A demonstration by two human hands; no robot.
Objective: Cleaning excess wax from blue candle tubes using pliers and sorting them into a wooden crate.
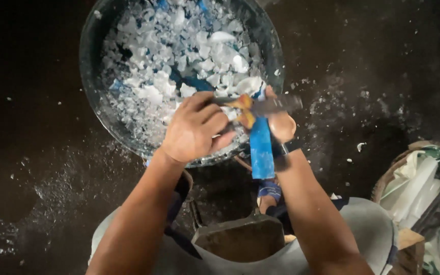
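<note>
A good deal appears done already: the round dark plastic basin (pixel 91 76) on the dark floor (pixel 31 168) is heaped nearly to its rim with white and blue plastic chips (pixel 179 56), and fine white flecks lie scattered on the floor around it.

The left hand (pixel 192 127) is over the near edge of the basin, its grip closed around the handle of a dark-bladed knife (pixel 268 105), whose blade is blurred and points to the right. The right hand (pixel 281 125) has its grip closed on the upper end of a long blue plastic strip (pixel 262 147), held upright just over the basin's near rim, right under the blade. Most of the strip looks whole, so it seems hardly cut down.

More appears left: a woven basket (pixel 436 153) at the right edge holds long white plastic pieces (pixel 413 188), uncut as far as the dim view shows.
</note>
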